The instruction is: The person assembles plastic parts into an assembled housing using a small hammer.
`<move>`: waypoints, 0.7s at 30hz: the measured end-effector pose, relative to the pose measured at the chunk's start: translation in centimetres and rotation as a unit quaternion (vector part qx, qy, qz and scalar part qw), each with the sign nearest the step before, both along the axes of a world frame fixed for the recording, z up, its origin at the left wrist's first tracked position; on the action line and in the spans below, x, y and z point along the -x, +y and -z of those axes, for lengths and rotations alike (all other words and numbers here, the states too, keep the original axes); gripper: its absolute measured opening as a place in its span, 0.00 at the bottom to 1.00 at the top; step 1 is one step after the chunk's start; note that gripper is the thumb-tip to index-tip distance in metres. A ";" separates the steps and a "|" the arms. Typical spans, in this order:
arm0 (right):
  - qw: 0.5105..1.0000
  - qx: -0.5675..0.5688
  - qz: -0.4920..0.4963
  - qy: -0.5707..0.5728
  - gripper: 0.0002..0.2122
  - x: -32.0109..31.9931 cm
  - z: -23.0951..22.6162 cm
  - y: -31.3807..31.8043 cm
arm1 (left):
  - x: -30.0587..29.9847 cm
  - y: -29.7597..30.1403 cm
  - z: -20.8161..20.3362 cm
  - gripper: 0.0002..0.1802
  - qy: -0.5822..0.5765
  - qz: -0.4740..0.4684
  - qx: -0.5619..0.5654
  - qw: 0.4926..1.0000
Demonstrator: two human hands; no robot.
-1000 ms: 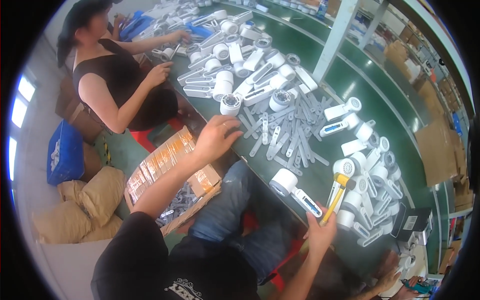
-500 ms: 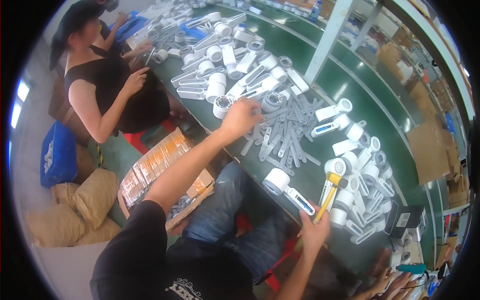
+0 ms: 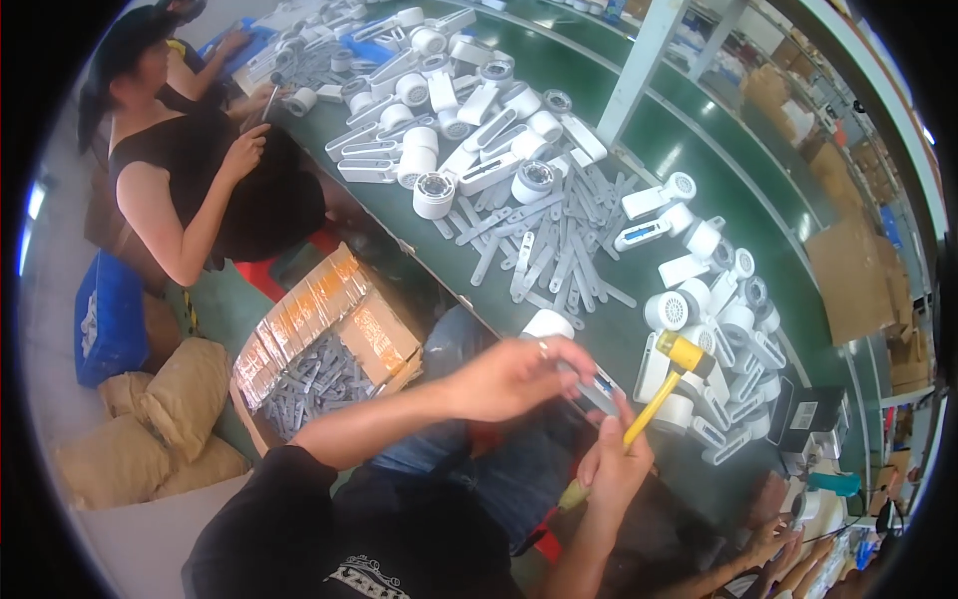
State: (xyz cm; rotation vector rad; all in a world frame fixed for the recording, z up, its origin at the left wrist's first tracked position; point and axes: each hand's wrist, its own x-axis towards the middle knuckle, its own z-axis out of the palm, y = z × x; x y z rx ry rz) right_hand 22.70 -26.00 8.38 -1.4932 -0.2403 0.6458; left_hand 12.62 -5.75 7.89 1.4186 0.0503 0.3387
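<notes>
My right hand [image 3: 617, 467] grips a yellow-headed hammer [image 3: 659, 399] together with the end of a white handheld fan. The fan's round white head [image 3: 549, 324] rests at the table's near edge, partly behind my left hand [image 3: 519, 377]. Over the fan's handle, the fingers of my left hand are pinched at a slim grey strip [image 3: 599, 399]; a bit of blue shows beside it. My left fingertips are slightly blurred. Beyond both hands, a heap of loose grey strips [image 3: 554, 250] lies on the green table [image 3: 469, 270].
Many white fans [image 3: 459, 110] are piled at the far left, and more [image 3: 733, 339] lie to the right. Below the table edge stands a cardboard box [image 3: 299, 329] of grey strips. A co-worker [image 3: 190, 170] sits at left; another person's hands [image 3: 778, 539] show at lower right.
My left hand has come back from the heap of strips to the fan handle, bringing a grey strip. The hammer and right hand have shifted only slightly.
</notes>
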 end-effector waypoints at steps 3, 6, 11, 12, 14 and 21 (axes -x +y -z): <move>1.000 -0.007 0.008 0.012 0.16 -0.2 0.9 -1.8 | -1.3 -1.0 0.5 0.14 0.019 0.035 0.060 0.997; 0.999 0.000 0.030 0.009 0.14 -0.3 0.3 -2.1 | -1.8 -1.1 1.4 0.16 0.008 0.069 0.082 0.994; 0.995 0.061 0.051 -0.057 0.11 -2.4 0.6 -1.6 | -1.9 1.5 -0.7 0.36 -0.092 -0.170 -0.495 0.847; 0.995 0.061 0.058 -0.054 0.11 -3.2 0.6 -1.3 | -2.1 2.2 -0.4 0.38 -0.071 -0.164 -0.515 0.838; 0.997 0.060 0.034 -0.044 0.11 -4.4 1.7 -0.6 | -2.7 2.7 0.6 0.40 -0.049 -0.158 -0.532 0.830; 0.977 0.163 -0.033 -0.135 0.10 -5.1 3.8 0.8 | -4.3 3.0 3.3 0.27 -0.099 -0.142 -0.490 0.854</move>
